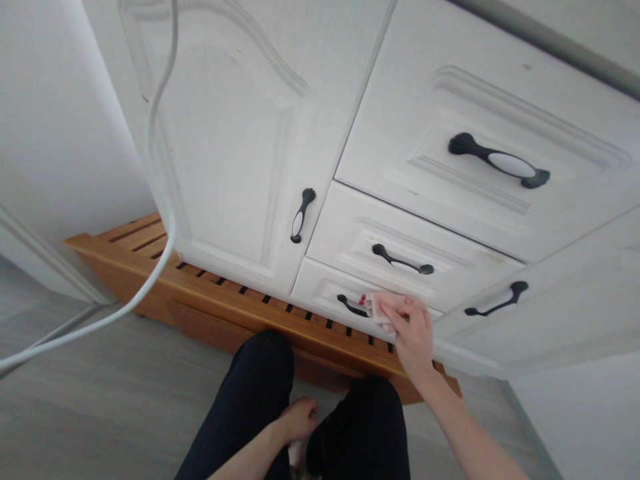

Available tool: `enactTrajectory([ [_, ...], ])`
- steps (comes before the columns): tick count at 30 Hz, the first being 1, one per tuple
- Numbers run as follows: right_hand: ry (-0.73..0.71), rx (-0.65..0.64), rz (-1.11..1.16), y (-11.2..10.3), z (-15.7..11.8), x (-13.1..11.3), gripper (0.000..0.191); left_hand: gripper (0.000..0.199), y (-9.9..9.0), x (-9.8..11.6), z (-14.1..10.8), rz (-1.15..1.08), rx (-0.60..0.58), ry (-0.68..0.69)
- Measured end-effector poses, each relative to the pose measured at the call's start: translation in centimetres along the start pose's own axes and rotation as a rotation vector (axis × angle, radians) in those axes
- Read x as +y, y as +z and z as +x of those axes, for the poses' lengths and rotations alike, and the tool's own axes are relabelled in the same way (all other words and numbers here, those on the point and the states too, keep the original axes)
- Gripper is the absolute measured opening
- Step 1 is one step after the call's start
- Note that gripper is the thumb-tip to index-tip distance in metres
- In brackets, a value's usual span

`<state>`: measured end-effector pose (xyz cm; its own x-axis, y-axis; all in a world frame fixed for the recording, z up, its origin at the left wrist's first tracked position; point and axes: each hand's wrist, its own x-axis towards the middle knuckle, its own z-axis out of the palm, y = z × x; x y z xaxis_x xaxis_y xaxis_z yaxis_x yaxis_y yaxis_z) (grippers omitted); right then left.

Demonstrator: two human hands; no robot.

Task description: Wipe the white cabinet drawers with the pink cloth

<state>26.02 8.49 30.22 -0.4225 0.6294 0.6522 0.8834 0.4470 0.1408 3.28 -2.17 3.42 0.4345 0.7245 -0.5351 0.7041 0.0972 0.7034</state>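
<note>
My right hand presses a pale pink cloth with a red mark against the bottom drawer of a white cabinet, at the right end of that drawer's black handle. Between my knees, my left hand is closed, resting low; whatever it may hold is too hidden to name. Above the cloth, the middle drawer has a black and white handle, and a larger drawer over it has another such handle.
A slatted wooden bench runs along the cabinet's base, in front of my knees. A white cable hangs across the left side. A cabinet door stands closed at left, and another door handle is at right.
</note>
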Motion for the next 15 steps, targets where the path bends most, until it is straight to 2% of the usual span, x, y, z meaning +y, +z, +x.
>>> enactTrajectory([
  [4,-0.093,0.104,0.087,4.2,6.1,-6.3,0.038,0.033,0.1,-0.2,0.1,0.009,0.002,-0.008],
  [7,-0.121,0.081,-0.005,8.3,8.4,-9.7,0.037,0.032,0.2,-0.6,0.2,0.000,0.017,-0.007],
  [11,-0.145,-0.102,-0.075,12.3,7.3,-11.8,0.027,0.033,0.3,-0.9,0.4,-0.032,0.037,0.006],
  [15,-0.244,-0.227,-0.071,13.1,5.9,-12.3,0.021,0.033,0.3,-0.8,0.4,-0.069,0.025,0.010],
])
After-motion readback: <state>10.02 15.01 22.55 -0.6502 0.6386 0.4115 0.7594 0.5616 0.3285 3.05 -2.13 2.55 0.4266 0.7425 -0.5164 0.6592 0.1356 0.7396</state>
